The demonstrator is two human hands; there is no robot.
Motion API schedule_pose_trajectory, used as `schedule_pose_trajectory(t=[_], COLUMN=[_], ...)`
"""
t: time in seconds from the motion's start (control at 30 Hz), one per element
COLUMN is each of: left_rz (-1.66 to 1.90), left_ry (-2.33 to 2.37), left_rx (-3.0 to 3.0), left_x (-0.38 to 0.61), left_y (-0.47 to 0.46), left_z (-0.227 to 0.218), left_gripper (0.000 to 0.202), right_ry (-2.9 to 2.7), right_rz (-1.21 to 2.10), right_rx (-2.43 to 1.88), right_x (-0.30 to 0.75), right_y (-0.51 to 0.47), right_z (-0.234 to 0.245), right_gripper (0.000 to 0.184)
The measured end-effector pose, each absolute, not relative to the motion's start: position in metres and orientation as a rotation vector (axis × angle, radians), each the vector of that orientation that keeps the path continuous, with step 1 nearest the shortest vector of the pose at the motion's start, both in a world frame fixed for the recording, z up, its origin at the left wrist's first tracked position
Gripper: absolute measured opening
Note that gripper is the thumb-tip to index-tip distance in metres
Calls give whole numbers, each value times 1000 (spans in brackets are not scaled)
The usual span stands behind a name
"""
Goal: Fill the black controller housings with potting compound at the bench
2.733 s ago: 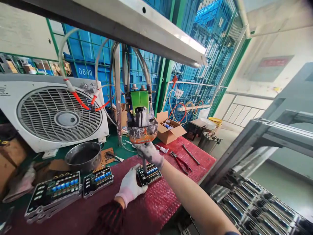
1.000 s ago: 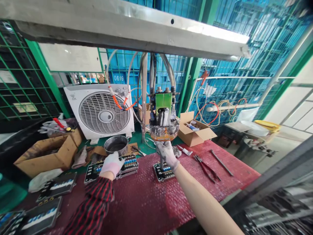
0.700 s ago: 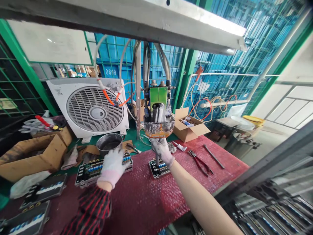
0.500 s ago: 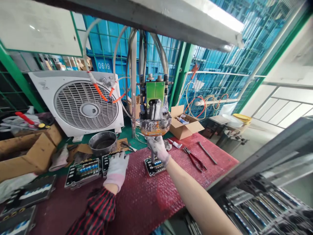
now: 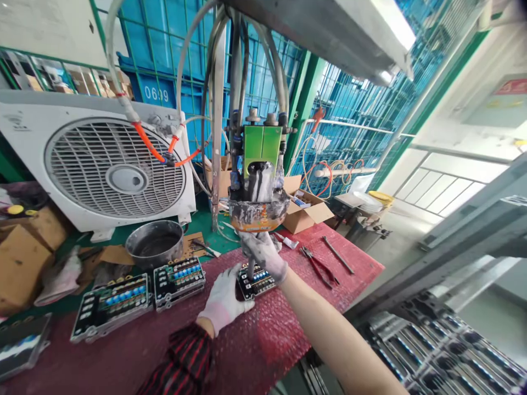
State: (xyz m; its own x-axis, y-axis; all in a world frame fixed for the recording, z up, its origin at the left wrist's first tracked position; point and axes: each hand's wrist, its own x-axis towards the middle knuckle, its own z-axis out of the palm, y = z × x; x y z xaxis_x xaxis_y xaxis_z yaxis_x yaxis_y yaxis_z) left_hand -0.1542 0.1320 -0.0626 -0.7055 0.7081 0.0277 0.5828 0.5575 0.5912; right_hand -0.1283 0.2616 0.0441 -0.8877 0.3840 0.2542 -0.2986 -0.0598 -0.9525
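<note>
My left hand point(image 5: 225, 299), in a white glove with a pink cuff, grips the left side of a circuit board in a shallow case point(image 5: 263, 284), thumb at the near corner, fingers along the far-left side. My gloved right hand point(image 5: 265, 253) is closed around the upper part of a grey dispensing nozzle point(image 5: 250, 269), whose tip points down at the board's left part. Above it hangs the smeared dispenser head point(image 5: 260, 211) with a green block point(image 5: 262, 144). My right fingers are partly hidden beneath the head.
Two more cased boards, one nearer point(image 5: 180, 280) and one farther left point(image 5: 113, 304), lie beside a dark pan point(image 5: 155, 241). Red-handled pliers point(image 5: 319, 267), a metal rod point(image 5: 338, 255) and an open carton point(image 5: 307, 211) are right. A white fan point(image 5: 123, 170) stands behind.
My left hand has moved right from the neighbouring cased board to the one under the nozzle. My right hand stays at the nozzle. The view has shifted, with the fan now larger and farther left.
</note>
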Motion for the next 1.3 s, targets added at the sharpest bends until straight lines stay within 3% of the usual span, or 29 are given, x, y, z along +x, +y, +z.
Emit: schedule_pose_trajectory(t=[0.27, 0.53, 1.3], left_rz=[916, 899, 882], left_ry=[2579, 2593, 2595], left_rx=[1078, 1080, 1038], left_x=[-155, -154, -152], left_y=[132, 130, 130], left_z=[-60, -65, -57], left_gripper=[91, 91, 93], right_ry=[-1746, -1791, -1703], right_rz=[1977, 1928, 2001], right_rx=[-94, -155, -162], right_x=[-130, -123, -130], right_y=[255, 251, 256], right_z=[43, 47, 40], right_gripper=[57, 48, 57])
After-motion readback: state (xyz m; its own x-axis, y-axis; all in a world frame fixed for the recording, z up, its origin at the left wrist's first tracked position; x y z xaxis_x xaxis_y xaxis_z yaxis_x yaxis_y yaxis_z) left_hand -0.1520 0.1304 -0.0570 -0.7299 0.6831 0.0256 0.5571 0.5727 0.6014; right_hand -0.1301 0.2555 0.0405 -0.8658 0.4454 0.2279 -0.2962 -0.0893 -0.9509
